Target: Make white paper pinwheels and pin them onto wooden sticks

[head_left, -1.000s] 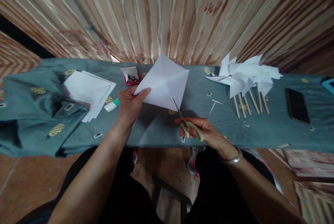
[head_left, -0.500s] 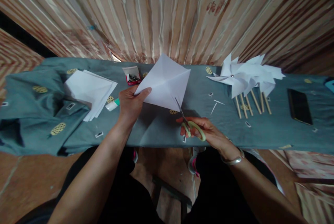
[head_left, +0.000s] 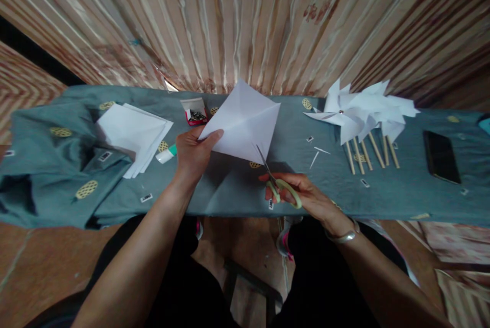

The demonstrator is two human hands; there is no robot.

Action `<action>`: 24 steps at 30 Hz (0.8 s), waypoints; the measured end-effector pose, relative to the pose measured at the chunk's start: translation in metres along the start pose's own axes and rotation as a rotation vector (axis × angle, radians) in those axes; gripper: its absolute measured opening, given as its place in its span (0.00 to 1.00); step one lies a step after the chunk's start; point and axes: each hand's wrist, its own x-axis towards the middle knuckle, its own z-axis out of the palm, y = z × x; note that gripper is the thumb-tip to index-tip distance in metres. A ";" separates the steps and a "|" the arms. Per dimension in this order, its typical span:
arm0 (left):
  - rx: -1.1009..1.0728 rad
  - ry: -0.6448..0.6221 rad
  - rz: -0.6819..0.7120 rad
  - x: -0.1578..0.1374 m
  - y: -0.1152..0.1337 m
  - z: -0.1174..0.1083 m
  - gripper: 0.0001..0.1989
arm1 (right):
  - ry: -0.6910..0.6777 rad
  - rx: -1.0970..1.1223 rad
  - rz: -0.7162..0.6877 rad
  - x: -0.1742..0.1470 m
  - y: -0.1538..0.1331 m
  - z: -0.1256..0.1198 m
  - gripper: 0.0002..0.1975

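Note:
My left hand (head_left: 197, 152) pinches the left corner of a white paper square (head_left: 245, 119), thumb on top and fingers hidden beneath. Crease lines run across the sheet, which is held above the table. In my right hand (head_left: 298, 190) are scissors (head_left: 285, 190) with pale green handles, fingers through the loops. Their blades are at the sheet's near corner, slightly apart, over the paper. Just beyond my left hand stands an open red and white box (head_left: 196, 114) of small metal pieces. A white and green tube (head_left: 166, 153) lies to that hand's left.
Stacked white paper sheets (head_left: 132, 134) lie on the left of the cloth-covered table (head_left: 229, 193). On the right are several paper pinwheels (head_left: 363, 108) on wooden sticks, and a black phone (head_left: 441, 157). Thin paper strips (head_left: 314, 158) lie right of centre. A curtain (head_left: 245, 27) hangs behind.
Almost nothing differs. The whole view has shifted very slightly, while both hands keep their hold and the scissors stay at the paper's near corner.

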 end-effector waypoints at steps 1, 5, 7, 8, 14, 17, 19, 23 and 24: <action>0.001 0.000 0.000 0.000 0.000 0.000 0.10 | 0.000 0.007 0.007 0.000 0.000 0.000 0.27; 0.000 -0.004 -0.003 0.001 0.000 -0.001 0.11 | 0.003 0.026 0.029 0.001 0.000 0.001 0.26; -0.009 -0.005 0.004 0.002 0.000 -0.002 0.10 | 0.001 0.020 0.026 0.000 0.000 0.001 0.27; -0.013 -0.004 0.010 0.002 0.000 -0.002 0.10 | 0.003 0.018 0.025 0.000 0.000 0.002 0.27; -0.017 -0.015 0.007 0.001 0.001 -0.003 0.10 | 0.002 0.037 0.025 0.001 0.000 0.002 0.27; -0.022 -0.014 -0.010 0.000 0.001 -0.003 0.11 | -0.009 0.040 0.026 0.001 0.001 0.002 0.27; -0.023 -0.011 -0.017 0.000 0.001 -0.003 0.11 | -0.006 0.041 0.036 0.002 0.002 0.002 0.26; -0.008 -0.009 0.005 0.000 0.001 -0.004 0.11 | 0.011 0.041 0.051 0.002 0.003 0.003 0.28; 0.000 -0.009 0.006 0.000 0.002 -0.004 0.11 | 0.017 0.044 0.054 0.003 0.003 0.003 0.28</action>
